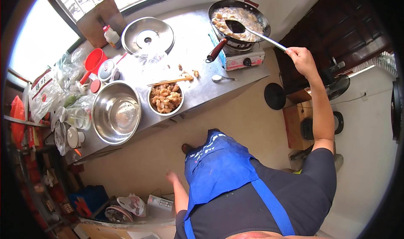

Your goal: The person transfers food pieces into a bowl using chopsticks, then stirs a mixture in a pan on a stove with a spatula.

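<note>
My right hand point(301, 61) is closed round the end of a long pale handle. It belongs to a dark-headed wok spatula point(265, 38), whose head lies over the food in the wok. The black wok point(267, 23) holds pale pieces in bubbling liquid and sits on a portable gas stove point(244, 61). Toward me points the wok's brown handle point(216, 50). My left hand point(171, 178) hangs low beside my apron, away from the counter; its fingers are too blurred to read. A steel bowl point(181, 105) of browned meat pieces stands near the counter edge, with chopsticks point(168, 82) across its rim.
A large steel basin point(97, 129) and a lidded-looking round steel pan point(167, 33) stand on the metal counter point(195, 94). Beside the stove lies a spoon point(223, 78). Left are a red scoop point(95, 60), a glass jar point(76, 118) and plastic bags. Crumbs dot the counter.
</note>
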Motion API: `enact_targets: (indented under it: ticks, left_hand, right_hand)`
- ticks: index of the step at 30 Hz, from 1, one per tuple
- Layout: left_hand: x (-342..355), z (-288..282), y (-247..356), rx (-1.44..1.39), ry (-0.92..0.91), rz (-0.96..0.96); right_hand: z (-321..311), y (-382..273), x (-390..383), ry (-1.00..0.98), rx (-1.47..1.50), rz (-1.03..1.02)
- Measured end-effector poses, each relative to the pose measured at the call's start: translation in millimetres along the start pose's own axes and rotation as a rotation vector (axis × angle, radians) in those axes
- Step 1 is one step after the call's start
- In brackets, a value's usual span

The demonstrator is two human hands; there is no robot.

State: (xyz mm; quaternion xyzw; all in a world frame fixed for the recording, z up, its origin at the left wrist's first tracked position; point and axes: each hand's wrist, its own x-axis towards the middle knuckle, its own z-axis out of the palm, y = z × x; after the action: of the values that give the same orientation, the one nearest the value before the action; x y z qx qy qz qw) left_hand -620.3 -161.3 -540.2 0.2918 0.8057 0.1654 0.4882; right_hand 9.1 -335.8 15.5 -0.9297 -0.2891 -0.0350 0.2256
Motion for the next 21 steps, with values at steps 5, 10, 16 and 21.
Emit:
enact_targets:
  ticks: [5,10,16,21]
  left_hand:
    - [-8,1,12,0.023,-0.054,-0.049]
    - [0,-7,-15,0.04,0.04,-0.083]
    - [-35,-8,-7,0.257,0.093,0.022]
    - [-57,19,59,0.068,0.256,0.43]
  right_hand:
    - [-11,-4,5,-0.04,0.159,0.063]
    - [-12,6,16,-0.109,0.334,0.106]
    - [17,17,15,-0.054,0.085,-0.023]
    - [50,-9,6,-0.041,-0.278,-0.117]
